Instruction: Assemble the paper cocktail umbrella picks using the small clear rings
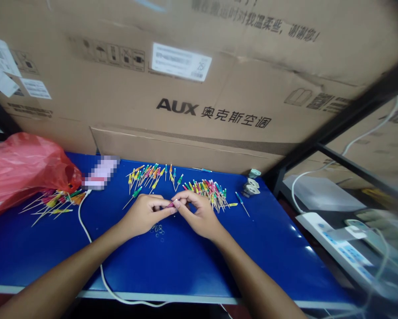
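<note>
Blue and glossy, the surface (172,270) had a pale front edge, with a white cable (102,270) drooping over it on the left. Small clear rings (159,229) lay loose just in front of the hands. The left hand (144,215) and right hand (199,217) met near the middle, both pinching a small magenta piece (172,204) between their fingertips; fingers hid most of it. Beyond them, colourful tipped sticks lay in a left group (147,176) and a denser right pile (212,192). More sticks (54,203) lay at far left, beside a red plastic bag (29,164) and a pixelated pinkish object (102,173). Pale holders (252,185) sat near the right back corner. Behind everything rose a brown cardboard box (218,88) printed "AUX".
</note>
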Motion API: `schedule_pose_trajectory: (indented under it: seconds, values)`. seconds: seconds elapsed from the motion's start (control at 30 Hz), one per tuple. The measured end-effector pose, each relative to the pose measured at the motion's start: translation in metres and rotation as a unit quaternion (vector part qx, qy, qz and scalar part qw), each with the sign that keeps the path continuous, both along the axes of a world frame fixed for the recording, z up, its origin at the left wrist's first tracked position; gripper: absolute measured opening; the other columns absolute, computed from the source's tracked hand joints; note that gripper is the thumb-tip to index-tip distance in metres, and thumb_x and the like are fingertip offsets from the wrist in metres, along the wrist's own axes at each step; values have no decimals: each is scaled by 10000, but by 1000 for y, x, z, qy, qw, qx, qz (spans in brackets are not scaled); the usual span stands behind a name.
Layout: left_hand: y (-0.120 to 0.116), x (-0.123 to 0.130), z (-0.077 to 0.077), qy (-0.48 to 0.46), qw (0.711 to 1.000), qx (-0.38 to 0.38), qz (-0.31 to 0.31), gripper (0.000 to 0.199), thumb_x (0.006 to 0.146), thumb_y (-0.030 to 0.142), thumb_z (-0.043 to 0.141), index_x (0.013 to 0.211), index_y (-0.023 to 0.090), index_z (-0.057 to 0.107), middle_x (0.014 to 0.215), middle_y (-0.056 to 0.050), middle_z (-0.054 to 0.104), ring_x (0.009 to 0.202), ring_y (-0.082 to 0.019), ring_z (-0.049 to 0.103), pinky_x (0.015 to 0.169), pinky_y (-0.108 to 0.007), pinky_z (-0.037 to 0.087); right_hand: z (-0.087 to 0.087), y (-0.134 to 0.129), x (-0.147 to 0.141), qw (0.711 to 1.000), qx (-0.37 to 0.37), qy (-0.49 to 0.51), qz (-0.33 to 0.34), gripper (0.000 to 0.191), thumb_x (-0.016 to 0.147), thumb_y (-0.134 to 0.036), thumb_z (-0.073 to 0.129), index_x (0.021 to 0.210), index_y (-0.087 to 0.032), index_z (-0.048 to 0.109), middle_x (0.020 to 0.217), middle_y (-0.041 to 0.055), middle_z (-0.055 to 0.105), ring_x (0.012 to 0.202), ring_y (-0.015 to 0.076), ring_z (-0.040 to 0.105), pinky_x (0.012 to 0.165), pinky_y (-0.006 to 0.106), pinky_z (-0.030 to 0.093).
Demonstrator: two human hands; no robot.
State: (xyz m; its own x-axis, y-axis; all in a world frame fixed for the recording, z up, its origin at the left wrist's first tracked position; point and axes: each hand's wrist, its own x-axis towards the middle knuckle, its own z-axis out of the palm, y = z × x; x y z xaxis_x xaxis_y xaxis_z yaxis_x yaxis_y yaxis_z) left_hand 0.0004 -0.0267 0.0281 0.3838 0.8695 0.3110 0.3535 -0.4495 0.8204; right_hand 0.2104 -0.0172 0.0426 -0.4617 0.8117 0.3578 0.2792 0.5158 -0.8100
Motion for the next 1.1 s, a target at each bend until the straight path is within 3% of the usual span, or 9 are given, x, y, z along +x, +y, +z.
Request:
schedule_pose_trajectory:
  seconds: [0.1, 0.2, 0.37, 0.47, 0.63, 0.87, 1.1]
  values:
    - [-1, 1, 0, -8, 1000, -18, 3, 317, 920, 404, 649, 741, 161, 748, 598, 8, 594, 521, -105, 528, 489, -214, 368, -3, 0, -3, 1000, -8, 11, 6, 152, 979, -317, 590, 1044, -204, 668, 719, -7, 613, 629, 129, 551, 595, 271, 440]
    - [-2, 5, -2, -58, 993, -99, -3, 306, 918, 409, 651, 782, 153, 746, 595, 4, 630, 498, -111, 590, 479, -205, 439, -4, -1, -5, 999, -22, 23, 2, 142, 974, -319, 599, 1020, -205, 669, 712, -6, 618, 634, 135, 563, 615, 279, 454]
    - [-1, 11, -10, -147, 963, -214, -67, 291, 886, 395, 695, 1032, 153, 765, 771, -55, 765, 652, -165, 715, 605, -264, 583, -1, 2, -4, 996, -50, 72, -33, 153, 969, -349, 605, 970, -206, 661, 714, -7, 626, 644, 138, 583, 649, 289, 479]
    - [0, 11, -13, -131, 955, -251, -92, 350, 932, 452, 623, 991, 144, 778, 742, -73, 768, 575, -153, 700, 534, -247, 574, 1, 4, -3, 989, -63, 125, -57, 177, 957, -375, 621, 944, -201, 652, 681, -20, 601, 621, 130, 568, 624, 272, 467]
    - [0, 9, -12, -120, 969, -215, -34, 294, 904, 423, 668, 935, 152, 778, 796, -72, 785, 433, -99, 615, 395, -191, 493, 0, 4, -6, 981, -114, 151, -43, 212, 956, -408, 616, 970, -200, 649, 644, -39, 548, 543, 105, 460, 534, 242, 395]
    - [-2, 8, -8, -148, 970, -194, -4, 250, 878, 385, 709, 869, 141, 764, 735, -61, 775, 410, -92, 603, 368, -172, 470, -5, 8, -3, 986, -121, 115, 9, 222, 945, -426, 629, 1009, -217, 670, 716, -12, 595, 645, 139, 552, 642, 289, 478]
    - [-1, 6, -3, -151, 972, -180, 4, 242, 863, 379, 723, 850, 140, 758, 707, -57, 768, 393, -91, 590, 365, -179, 465, -1, 5, -1, 985, -132, 108, 37, 229, 936, -419, 647, 1037, -220, 699, 729, -7, 627, 631, 131, 545, 618, 288, 462]
